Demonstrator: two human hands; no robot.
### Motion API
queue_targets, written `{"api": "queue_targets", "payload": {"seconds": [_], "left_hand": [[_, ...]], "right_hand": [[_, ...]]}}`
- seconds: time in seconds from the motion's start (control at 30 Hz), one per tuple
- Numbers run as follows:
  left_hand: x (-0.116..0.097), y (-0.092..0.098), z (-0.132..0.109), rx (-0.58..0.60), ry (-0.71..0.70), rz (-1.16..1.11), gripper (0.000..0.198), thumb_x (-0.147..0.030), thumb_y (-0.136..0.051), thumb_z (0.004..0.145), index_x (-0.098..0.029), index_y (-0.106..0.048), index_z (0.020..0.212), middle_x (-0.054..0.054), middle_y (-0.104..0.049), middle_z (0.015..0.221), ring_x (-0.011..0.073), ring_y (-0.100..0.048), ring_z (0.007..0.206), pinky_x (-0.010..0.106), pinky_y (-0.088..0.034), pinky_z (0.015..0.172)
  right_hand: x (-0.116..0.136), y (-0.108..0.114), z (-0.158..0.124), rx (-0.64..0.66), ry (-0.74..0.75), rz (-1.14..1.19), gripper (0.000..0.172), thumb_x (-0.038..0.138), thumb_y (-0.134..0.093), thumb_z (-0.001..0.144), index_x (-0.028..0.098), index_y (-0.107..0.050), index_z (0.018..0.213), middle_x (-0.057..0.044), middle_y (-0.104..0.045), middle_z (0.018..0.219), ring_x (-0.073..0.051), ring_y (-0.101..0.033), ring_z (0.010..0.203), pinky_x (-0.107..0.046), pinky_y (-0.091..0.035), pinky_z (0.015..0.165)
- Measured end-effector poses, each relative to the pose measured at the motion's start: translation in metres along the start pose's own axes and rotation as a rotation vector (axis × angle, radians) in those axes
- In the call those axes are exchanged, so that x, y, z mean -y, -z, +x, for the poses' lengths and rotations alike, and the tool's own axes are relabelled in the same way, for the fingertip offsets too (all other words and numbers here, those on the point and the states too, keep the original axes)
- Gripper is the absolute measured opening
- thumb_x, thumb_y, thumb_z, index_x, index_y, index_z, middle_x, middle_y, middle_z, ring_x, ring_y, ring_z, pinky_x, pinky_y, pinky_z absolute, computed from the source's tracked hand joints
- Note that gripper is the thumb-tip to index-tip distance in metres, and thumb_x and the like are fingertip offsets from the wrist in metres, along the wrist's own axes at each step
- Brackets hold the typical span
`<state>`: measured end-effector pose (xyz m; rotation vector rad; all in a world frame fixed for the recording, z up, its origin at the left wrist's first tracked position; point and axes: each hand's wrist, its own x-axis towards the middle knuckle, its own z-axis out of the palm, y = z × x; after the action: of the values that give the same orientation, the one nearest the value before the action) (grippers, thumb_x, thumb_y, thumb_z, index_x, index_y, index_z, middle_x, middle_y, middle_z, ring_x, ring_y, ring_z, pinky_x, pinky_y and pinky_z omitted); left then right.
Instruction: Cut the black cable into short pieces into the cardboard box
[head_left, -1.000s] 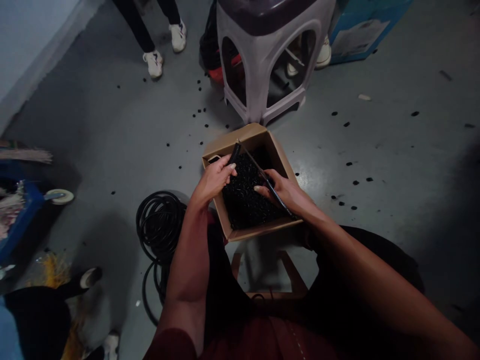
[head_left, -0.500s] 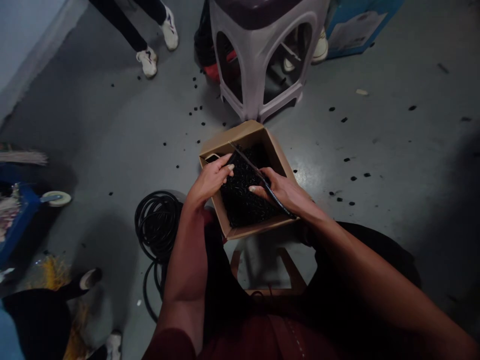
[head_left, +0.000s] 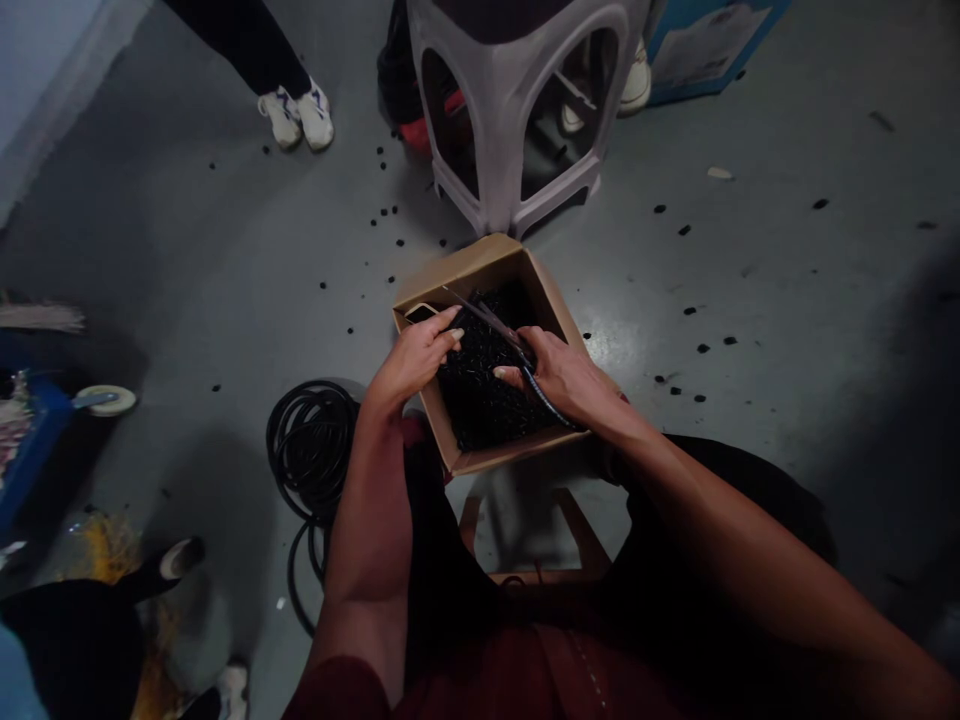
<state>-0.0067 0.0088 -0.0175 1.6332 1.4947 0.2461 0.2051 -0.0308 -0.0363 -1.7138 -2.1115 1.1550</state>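
Over an open cardboard box (head_left: 551, 290), my right hand (head_left: 566, 372) is closed around the handles of scissors (head_left: 501, 326). Their long blades stand apart and point toward my left fingertips. My left hand (head_left: 412, 358) pinches a small dark piece (head_left: 459, 318) at the box's left side, close to the blade tips. Its exact shape is lost against the dark contents. Many small black pieces (head_left: 487, 405) fill the box below both hands.
A coil of black tubing (head_left: 311, 440) lies on the floor left of my leg. A grey plastic stool (head_left: 496, 130) stands just beyond the box. Small black bits (head_left: 703, 349) are scattered over the floor. Other people's shoes (head_left: 315, 115) and a blue box (head_left: 712, 50) are farther off.
The scissor blades have parted; they looked closed together before. Both hands stay at the box. The person's feet at the upper left have come together.
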Motion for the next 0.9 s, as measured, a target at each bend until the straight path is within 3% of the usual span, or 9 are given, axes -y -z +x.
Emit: {"api": "queue_targets", "payload": {"seconds": [0.37,0.9], "left_hand": [[0.0020,0.0042,-0.0013,0.033,-0.055,-0.006,0.050,-0.030,-0.043,0.087,-0.016,-0.053,0.133,0.001,-0.059,0.081,0.0073,-0.046,0.060,0.019,-0.042,0.062],[-0.0005,0.0058,-0.0028,0.049,-0.041,-0.004,0.051,-0.027,-0.042,0.086,-0.015,-0.052,0.135,0.002,-0.062,0.087,0.0087,-0.050,0.067,0.020,-0.044,0.065]], "right_hand": [[0.0065,0.0101,-0.0007,0.135,-0.047,0.136,0.051,0.051,-0.053,0.086,0.016,-0.051,0.122,-0.011,-0.067,0.104,-0.024,-0.062,0.087,-0.031,-0.041,0.070],[0.0028,0.0057,0.0012,0.081,-0.041,0.078,0.046,0.047,-0.055,0.086,0.018,-0.053,0.121,-0.010,-0.067,0.105,-0.024,-0.062,0.089,-0.030,-0.041,0.069]]}}
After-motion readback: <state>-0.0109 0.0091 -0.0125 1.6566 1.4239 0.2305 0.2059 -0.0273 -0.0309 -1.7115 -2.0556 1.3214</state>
